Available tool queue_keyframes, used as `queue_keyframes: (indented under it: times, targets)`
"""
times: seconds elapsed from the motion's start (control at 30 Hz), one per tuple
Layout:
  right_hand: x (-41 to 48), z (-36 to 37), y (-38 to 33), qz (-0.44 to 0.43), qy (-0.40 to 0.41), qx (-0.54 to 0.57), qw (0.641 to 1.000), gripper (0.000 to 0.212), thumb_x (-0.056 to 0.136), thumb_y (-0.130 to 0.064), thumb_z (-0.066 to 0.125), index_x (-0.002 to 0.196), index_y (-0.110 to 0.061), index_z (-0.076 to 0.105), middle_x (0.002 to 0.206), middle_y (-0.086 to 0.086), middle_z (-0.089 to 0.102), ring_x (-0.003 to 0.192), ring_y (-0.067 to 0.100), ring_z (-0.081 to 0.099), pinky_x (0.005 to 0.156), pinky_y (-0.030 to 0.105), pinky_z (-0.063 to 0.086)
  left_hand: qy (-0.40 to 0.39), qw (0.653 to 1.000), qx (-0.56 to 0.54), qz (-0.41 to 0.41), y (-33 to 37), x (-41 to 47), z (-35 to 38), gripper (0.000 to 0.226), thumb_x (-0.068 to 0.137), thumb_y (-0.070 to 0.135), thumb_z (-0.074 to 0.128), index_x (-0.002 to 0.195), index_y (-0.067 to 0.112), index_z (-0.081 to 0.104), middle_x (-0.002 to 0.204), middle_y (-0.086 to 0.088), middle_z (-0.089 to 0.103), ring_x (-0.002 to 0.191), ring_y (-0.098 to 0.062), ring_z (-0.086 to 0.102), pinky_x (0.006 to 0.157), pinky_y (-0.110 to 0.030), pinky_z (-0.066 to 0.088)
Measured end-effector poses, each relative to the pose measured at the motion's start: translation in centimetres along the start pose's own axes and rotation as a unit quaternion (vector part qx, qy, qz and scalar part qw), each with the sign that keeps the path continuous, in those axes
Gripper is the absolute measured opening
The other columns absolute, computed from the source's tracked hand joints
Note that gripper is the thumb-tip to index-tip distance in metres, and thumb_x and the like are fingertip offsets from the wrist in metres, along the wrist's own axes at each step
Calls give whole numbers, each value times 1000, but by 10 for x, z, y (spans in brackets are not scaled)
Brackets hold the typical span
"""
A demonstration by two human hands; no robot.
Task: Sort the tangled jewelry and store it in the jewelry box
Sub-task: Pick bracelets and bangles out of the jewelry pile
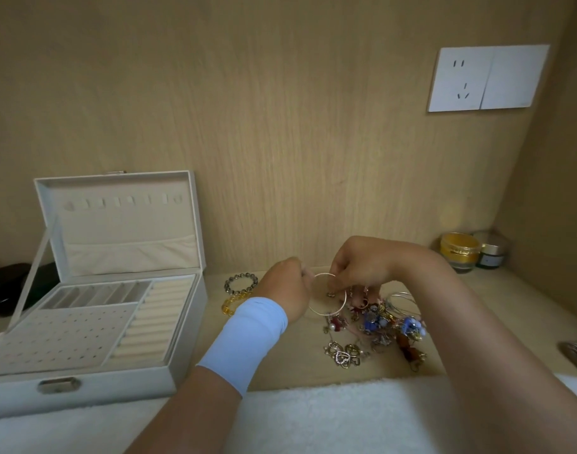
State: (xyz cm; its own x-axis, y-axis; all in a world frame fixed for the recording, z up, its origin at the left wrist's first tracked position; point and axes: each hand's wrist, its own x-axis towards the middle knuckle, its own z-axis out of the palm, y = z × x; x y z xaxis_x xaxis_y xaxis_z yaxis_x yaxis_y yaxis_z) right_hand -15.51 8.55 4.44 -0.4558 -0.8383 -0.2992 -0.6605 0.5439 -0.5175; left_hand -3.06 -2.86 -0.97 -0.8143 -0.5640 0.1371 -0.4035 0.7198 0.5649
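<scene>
So, nearest stuff first:

- A fluffy white towel runs along the 6 o'clock edge, with both forearms coming in over it. The left wrist has a light blue sleeve.
- The jewelry box sits at about 8 o'clock on the surface. It's white, with the lid standing open. Inside there's a panel with small holes at the front, ring rolls down the right side and narrow slots at the back.
- The jewelry pile is roughly at 5 o'clock from the hands. It's a knot of thin hoops, blue beads and reddish bits, with heart pendants at its near edge.
- The left hand has its fingers curled and pinches a thin silver bangle at the bangle's 10 o'clock rim.
- The right hand points down with its fingers bunched together, pinching a small piece of the pile just inside the bangle. I can't make out which piece.
- A dark bead bracelet and a yellow bead bracelet lie at 9 o'clock from the left hand, between it and the box. The sleeve partly hides the yellow one.
- Two jars sit at 2 o'clock against the back wall, a gold jar touching a smaller jar.
- A white wall socket is up at 1 o'clock on the wood panel.
</scene>
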Motion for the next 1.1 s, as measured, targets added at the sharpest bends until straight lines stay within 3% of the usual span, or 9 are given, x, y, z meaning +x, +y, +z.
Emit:
queue_keyframes:
  times: [0.13,0.3,0.4,0.47,0.6,0.7,0.8,0.97,1.1]
  targets:
    - [4,0,-1,-28,53,66,996,9,92,-2,64,100,-5,67,78,19,74,63,26,70,53,30,57,-24,1000,-17,3,-5,3,-18,14,99,26,48,91,23,59,96,3,64,89,-18,62,81,-32,50]
    - [29,32,-11,-41,213,99,971,10,90,-6,64,81,-6,70,73,15,74,60,32,72,49,35,58,64,991,110,-26,-40,10,-38,15,94,20,50,84,20,61,89,0,66,85,-24,63,81,-37,54]
    - [51,57,-12,-21,260,67,963,14,88,-12,64,76,-14,71,82,5,73,64,23,69,59,31,57,12,985,164,-56,-56,11,-35,21,94,22,53,111,21,66,117,-2,61,106,-27,60,93,-35,50]
    - [60,64,-11,-12,279,57,959,15,87,-15,63,74,-20,69,87,0,72,77,18,67,70,28,55,-49,974,214,-62,-60,11,-27,31,96,22,51,124,16,61,129,-5,55,117,-27,55,95,-34,47]
    - [67,70,-9,41,319,51,946,14,85,-16,64,79,-6,73,90,10,73,87,25,68,76,37,59,-111,960,247,-77,-64,11,-20,44,95,12,45,139,15,51,141,-7,51,126,-26,52,104,-35,45]
    - [71,73,-8,58,335,49,939,12,82,-16,70,80,-4,74,88,12,73,83,26,70,76,40,61,-113,961,240,-79,-65,11,-26,49,92,13,49,141,17,48,141,-6,50,125,-26,52,102,-36,46]
    - [74,77,-10,62,339,35,938,10,81,-17,70,80,-8,75,87,11,73,84,27,69,75,37,60,-79,979,188,-23,-59,11,-24,49,93,17,51,141,23,48,142,-2,48,128,-24,48,104,-37,44]
    - [77,78,-13,23,301,10,953,16,84,-15,62,84,-12,78,93,6,75,91,24,69,77,32,57,-141,975,169,17,-60,13,-12,28,93,22,50,116,30,64,138,3,57,123,-22,56,104,-34,45]
    - [68,77,-13,-8,240,-91,966,25,90,-17,55,98,-23,78,107,-2,73,101,23,66,79,29,52,-149,968,203,6,-66,16,-12,40,94,26,48,132,22,58,141,2,53,124,-23,54,103,-34,45]
